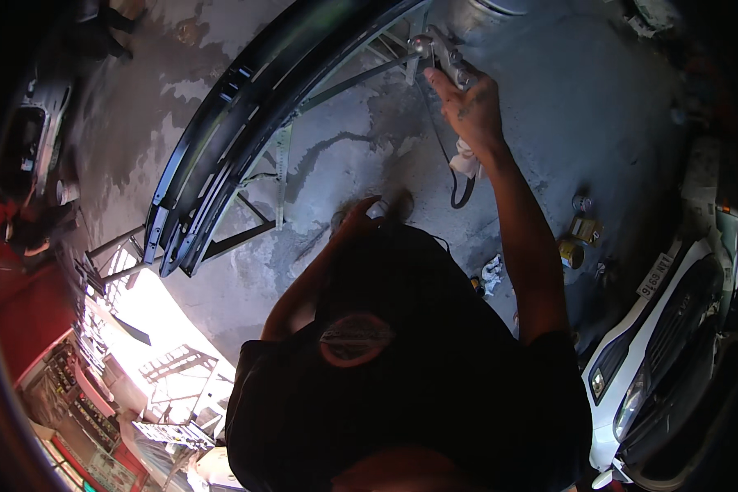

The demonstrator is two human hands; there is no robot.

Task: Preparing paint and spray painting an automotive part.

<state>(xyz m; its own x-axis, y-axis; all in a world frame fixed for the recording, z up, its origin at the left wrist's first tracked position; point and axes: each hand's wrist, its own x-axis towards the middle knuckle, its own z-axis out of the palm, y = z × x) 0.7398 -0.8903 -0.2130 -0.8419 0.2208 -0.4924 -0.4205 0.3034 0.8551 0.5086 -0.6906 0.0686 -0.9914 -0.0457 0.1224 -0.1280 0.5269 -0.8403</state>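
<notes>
Dark shirt cloth (435, 385) is seen nearest the camera. Beyond it, a silver spray gun (449, 56) is gripped in the right hand (476, 115), the gun's head being pointed left, toward a long, curved black panel (246, 107). The panel's inner edge is set near the gun, on a metal stand (283, 176). Whether the left hand (357, 220), held near the waist, is closed cannot be told. Open floor (599, 123) is spread right of the gun, bounded lower down by tins (585, 230).

Black bumper (250, 123), silver spray gun (446, 56)
</notes>
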